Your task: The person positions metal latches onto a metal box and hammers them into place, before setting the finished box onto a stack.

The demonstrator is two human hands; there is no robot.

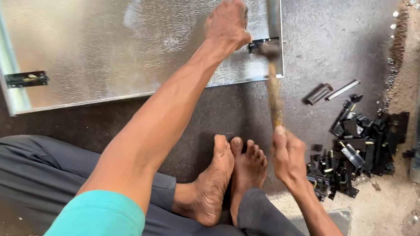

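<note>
Beside the metal sheet (112, 22) edge, we are gripping a hammer (274, 92) in our right hand (287, 156) while our left hand (228, 24) is pinching a small hinge (259, 44); a glancing blow could be striking our fingers.

Person sits on floor, bare feet (228, 181) together. Left hand (228, 24) presses a black hinge (259, 44) onto metal sheet (107, 21) edge; right hand (287, 158) grips hammer (274, 83), head at hinge. Pile of black hinges (358, 151) right; second hinge (26, 79) on sheet's left edge.
</note>
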